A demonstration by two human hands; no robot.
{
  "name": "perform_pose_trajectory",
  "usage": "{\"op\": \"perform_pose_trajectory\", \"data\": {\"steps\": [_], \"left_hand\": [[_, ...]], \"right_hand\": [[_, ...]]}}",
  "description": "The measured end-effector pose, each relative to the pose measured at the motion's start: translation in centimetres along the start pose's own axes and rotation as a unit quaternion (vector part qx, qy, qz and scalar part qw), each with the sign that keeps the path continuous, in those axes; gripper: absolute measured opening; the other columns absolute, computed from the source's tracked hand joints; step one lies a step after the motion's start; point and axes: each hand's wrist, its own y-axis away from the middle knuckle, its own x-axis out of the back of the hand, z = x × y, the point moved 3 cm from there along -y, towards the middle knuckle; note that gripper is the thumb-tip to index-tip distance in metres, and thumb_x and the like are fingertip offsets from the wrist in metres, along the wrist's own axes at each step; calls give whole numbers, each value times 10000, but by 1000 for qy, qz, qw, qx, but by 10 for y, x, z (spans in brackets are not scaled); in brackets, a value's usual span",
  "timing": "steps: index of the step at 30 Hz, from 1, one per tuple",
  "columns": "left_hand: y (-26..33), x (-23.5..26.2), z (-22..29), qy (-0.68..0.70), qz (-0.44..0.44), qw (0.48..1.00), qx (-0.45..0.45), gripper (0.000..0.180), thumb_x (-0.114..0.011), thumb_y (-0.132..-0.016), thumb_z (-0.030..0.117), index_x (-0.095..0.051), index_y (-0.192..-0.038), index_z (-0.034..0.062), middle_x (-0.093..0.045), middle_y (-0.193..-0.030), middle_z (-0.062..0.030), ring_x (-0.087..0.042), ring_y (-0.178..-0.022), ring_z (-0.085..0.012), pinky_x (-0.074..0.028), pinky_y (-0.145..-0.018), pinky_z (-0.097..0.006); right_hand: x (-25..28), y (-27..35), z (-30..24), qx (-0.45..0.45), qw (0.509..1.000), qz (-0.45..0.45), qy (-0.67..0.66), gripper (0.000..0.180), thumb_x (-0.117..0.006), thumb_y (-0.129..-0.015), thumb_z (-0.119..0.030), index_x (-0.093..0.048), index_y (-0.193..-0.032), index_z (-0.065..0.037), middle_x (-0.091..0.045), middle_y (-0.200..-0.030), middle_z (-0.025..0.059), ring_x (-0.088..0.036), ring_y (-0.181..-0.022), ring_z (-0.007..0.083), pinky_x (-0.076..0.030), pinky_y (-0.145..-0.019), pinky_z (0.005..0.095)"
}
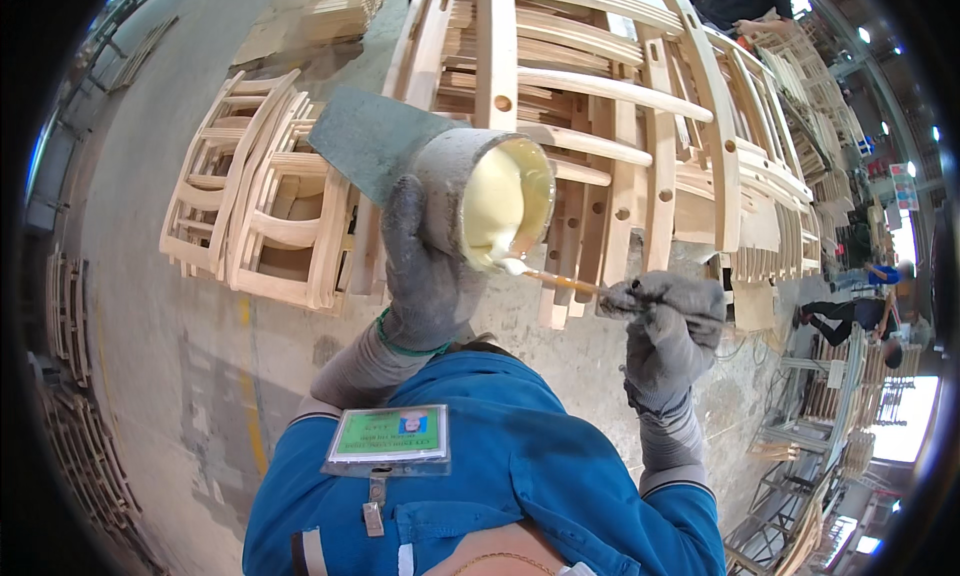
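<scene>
Wide fisheye's riding head-high, looking down from pretty close over the near blue shirt (490,446) and pot (447,191), facing far wooden frames (660,161).

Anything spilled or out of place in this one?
Only slight mess: a white glob shows at the lip of the pot, on the end of the stick in the right hand. No spill or damage stands out.

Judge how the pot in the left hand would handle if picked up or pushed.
The pot is likely stiff: its mouth looks round in the left hand's grip. Its round wall would probably let it roll if laid sideways. It may be slippery where cream paste smears its edge.
</scene>
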Motion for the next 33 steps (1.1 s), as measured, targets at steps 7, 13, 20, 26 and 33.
{"op": "perform_pose_trajectory", "data": {"steps": [7, 13, 20, 26, 33], "left_hand": [[6, 12, 15, -247, 21, 964, -97, 462, -342, -975, 369, -337, -1333, 78, -413, -1325, -135, -418, -1231, -299, -369, -1021, -514], [0, -1, 53, -131, 106, 981, -91, 492, -400, -953, 369, -358, -1345, 74, -386, -1349, -177, -341, -1273, -383, -289, -1065, -555], [2, 7, 84, -160, 88, 975, -126, 472, -420, -951, 339, -384, -1321, 48, -410, -1323, -196, -366, -1256, -379, -283, -1076, -541], [4, 9, 89, -131, 69, 982, -114, 484, -456, -941, 347, -392, -1314, 46, -419, -1313, -200, -366, -1252, -389, -307, -1069, -528], [6, 3, 90, -132, 82, 981, -117, 460, -465, -941, 313, -403, -1307, 42, -409, -1319, -209, -354, -1257, -397, -306, -1069, -530]], "right_hand": [[80, -55, -16, -23, 986, 164, 11, 177, -569, -886, -121, -598, -937, 46, -639, -773, 99, -647, -659, 150, -572, -610, 264], [150, -89, -5, -31, 954, 166, 248, 197, -681, -825, -139, -600, -872, 33, -624, -754, 82, -615, -633, 130, -553, -589, 251], [161, -107, 35, -44, 947, 134, 288, 214, -701, -812, -170, -595, -818, 17, -628, -713, 64, -597, -612, 108, -513, -582, 223], [151, -102, 37, 28, 902, 82, 423, 195, -689, -812, -183, -601, -796, -10, -614, -629, 59, -539, -555, 94, -438, -531, 260], [145, -103, 31, 5, 870, 107, 481, 264, -677, -819, -246, -579, -740, -14, -591, -565, 53, -527, -497, 104, -410, -478, 265]]}}
